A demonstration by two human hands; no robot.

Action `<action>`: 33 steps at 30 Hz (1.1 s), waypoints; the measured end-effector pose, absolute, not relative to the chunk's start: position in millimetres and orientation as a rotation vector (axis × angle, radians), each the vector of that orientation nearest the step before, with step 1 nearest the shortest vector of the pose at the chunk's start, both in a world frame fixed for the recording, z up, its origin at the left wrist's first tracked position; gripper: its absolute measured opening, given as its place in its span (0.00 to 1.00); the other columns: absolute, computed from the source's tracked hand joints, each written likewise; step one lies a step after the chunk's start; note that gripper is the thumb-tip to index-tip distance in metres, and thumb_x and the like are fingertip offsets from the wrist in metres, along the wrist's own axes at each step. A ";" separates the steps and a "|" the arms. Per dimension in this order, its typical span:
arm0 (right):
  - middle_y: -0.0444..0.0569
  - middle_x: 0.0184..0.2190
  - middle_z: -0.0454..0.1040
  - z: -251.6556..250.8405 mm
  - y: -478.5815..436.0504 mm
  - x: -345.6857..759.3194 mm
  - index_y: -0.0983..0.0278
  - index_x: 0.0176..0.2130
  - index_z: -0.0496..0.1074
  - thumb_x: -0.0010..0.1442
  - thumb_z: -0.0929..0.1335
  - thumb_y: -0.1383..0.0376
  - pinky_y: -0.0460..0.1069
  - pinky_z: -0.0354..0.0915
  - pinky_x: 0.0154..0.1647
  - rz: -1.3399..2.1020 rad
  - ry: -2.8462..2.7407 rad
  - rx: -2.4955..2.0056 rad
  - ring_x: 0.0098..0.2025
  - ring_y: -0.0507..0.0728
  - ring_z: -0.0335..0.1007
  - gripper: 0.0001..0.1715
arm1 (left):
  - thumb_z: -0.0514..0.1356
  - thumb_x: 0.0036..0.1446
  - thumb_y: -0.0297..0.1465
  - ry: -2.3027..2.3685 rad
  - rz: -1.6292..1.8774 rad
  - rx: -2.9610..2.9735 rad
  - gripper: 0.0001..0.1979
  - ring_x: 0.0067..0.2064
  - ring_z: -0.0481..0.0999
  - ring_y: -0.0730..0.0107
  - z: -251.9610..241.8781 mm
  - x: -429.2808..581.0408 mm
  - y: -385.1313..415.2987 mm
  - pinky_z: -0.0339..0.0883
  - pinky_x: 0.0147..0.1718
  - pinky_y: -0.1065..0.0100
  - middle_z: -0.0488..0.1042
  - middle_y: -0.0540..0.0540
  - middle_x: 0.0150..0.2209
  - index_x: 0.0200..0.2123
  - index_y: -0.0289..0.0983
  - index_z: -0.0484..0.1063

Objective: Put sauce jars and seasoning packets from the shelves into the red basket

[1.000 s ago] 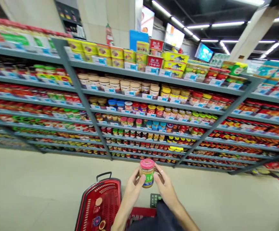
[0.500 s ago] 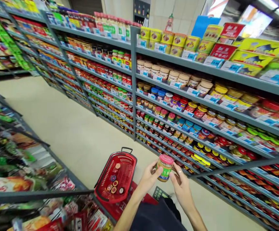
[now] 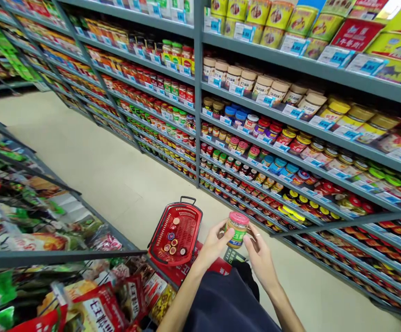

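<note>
Holding a small jar (image 3: 237,230) between them, the left hand (image 3: 212,244) and the right hand (image 3: 261,258) are both clamped on it, fingers wrapped about its sides, so that it sits upright in the air in front of the person's dark clothing. The jar has a pink lid and a green label over a pale brown filling; the print is too small to read. Just to the left and lower stands a red basket (image 3: 190,219) on the floor (image 3: 93,170), its black handle up, with several small round lids lying at the bottom of it. Beyond the hands runs a long grey shelf (image 3: 290,117) stocked with rows of jars and tins, price tags along each front edge. At the lower left edge another rack (image 3: 65,256) holds packets in bags. The grip looks secure, yet the jar is probably glass: a loosened finger over the hard floor could let it fall and break, and it hangs beside the basket, not above it.
</note>
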State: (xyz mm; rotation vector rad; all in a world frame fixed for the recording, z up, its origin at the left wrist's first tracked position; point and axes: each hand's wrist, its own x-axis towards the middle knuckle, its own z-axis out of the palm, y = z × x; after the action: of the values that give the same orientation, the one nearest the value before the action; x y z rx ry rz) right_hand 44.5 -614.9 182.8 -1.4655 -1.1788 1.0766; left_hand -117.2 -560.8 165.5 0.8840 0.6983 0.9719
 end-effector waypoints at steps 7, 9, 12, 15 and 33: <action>0.50 0.67 0.67 196.0 -614.7 37.4 0.53 0.68 0.63 0.68 0.69 0.54 0.58 0.69 0.65 1.108 -1.063 -1.463 0.66 0.62 0.67 0.32 | 0.63 0.63 0.47 0.713 0.929 0.833 0.28 0.60 0.75 0.53 162.2 -117.7 -548.5 0.67 0.60 0.60 0.76 0.37 0.59 0.59 0.34 0.75; 0.50 0.68 0.65 199.6 -612.0 37.5 0.53 0.68 0.64 0.68 0.69 0.54 0.58 0.68 0.65 1.097 -1.056 -1.474 0.66 0.62 0.66 0.32 | 0.62 0.64 0.48 0.702 0.925 0.809 0.28 0.60 0.76 0.54 160.9 -114.3 -541.3 0.68 0.60 0.60 0.76 0.37 0.59 0.58 0.34 0.75; 0.49 0.69 0.63 200.1 -604.3 41.5 0.52 0.68 0.64 0.68 0.69 0.55 0.58 0.68 0.65 1.089 -1.051 -1.482 0.67 0.62 0.64 0.31 | 0.61 0.64 0.49 0.689 0.921 0.792 0.28 0.59 0.76 0.54 160.4 -107.5 -530.4 0.69 0.58 0.61 0.77 0.37 0.59 0.58 0.35 0.76; 0.49 0.69 0.64 195.6 -591.4 48.4 0.52 0.66 0.65 0.68 0.69 0.55 0.57 0.69 0.64 1.105 -1.014 -1.462 0.67 0.62 0.64 0.30 | 0.63 0.63 0.48 0.723 0.918 0.806 0.28 0.60 0.75 0.53 162.8 -101.5 -520.9 0.69 0.58 0.62 0.76 0.38 0.59 0.58 0.36 0.76; 0.51 0.62 0.73 181.8 -468.5 67.8 0.56 0.63 0.70 0.64 0.72 0.56 0.57 0.71 0.62 1.302 -0.970 -1.122 0.61 0.61 0.70 0.30 | 0.63 0.62 0.49 1.028 0.996 0.810 0.30 0.66 0.68 0.49 203.7 -90.7 -439.6 0.61 0.66 0.52 0.72 0.38 0.63 0.60 0.38 0.74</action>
State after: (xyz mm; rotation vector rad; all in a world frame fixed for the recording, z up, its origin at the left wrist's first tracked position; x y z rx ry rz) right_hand 67.8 -468.5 181.8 -1.1219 -0.9696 1.3017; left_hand -90.7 -439.6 203.7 0.8101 1.0282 0.9961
